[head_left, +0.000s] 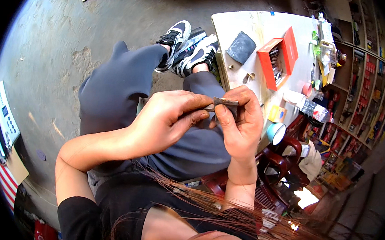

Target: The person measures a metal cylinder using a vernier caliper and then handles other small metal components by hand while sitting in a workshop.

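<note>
My left hand (pixel 168 116) pinches a thin dark strip (pixel 210 108) between thumb and fingers, its tip meeting a small folded dark grey sheet (pixel 226 107) in front of my lap. My right hand (pixel 239 123) grips that sheet, thumb on its near face and fingers behind it. A small light bit shows at the sheet's upper edge, too small to make out. Both hands have darkened fingertips. On the white table (pixel 226 20) beyond them lie a larger dark grey sheet (pixel 241 46), some small brass-coloured bits (pixel 249 77) and an open red box (pixel 270 63) of metal pieces.
A plastic bottle (pixel 316 111), blue cup (pixel 276 133), yellow box (pixel 277 113) and clutter line the table's right side. A dark wooden chair (pixel 271 172) stands below it, shelves (pixel 365 78) behind. My feet rest beside the table. A white appliance (pixel 5 116) is at far left.
</note>
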Action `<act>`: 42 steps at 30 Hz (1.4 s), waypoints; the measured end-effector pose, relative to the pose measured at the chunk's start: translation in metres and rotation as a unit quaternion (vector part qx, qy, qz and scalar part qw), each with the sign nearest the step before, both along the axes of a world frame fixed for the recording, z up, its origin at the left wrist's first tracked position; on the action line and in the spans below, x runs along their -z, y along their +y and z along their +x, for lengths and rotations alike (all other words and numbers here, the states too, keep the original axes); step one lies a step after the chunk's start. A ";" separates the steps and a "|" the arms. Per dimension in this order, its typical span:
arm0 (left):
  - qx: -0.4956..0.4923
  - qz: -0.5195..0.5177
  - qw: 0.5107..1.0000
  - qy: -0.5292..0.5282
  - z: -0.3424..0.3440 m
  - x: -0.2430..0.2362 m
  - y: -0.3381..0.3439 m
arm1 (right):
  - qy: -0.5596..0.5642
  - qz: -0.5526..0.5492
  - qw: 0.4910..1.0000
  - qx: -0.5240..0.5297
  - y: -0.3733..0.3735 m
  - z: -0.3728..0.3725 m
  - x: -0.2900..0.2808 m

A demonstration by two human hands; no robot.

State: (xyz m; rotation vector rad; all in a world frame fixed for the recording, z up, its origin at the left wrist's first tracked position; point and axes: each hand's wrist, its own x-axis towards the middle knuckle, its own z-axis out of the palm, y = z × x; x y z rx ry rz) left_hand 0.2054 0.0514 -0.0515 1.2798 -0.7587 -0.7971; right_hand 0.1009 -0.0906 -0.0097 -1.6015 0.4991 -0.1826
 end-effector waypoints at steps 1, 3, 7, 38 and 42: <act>-0.008 -0.002 0.999 -0.031 0.001 0.001 0.001 | 0.007 0.000 1.000 0.007 0.003 0.002 -0.001; -0.024 -0.004 0.996 -0.091 0.002 0.002 0.001 | 0.021 -0.001 1.000 0.022 0.008 0.005 -0.003; -0.025 -0.009 1.000 0.000 -0.001 0.003 0.001 | -0.030 -0.117 0.993 -0.014 0.002 0.005 0.004; -0.004 -0.016 0.959 0.283 -0.009 0.010 0.002 | -0.111 0.296 0.931 0.183 -0.004 -0.003 0.023; 0.058 0.031 0.944 0.323 -0.001 0.000 0.001 | -0.071 0.256 0.947 0.181 0.008 0.003 0.016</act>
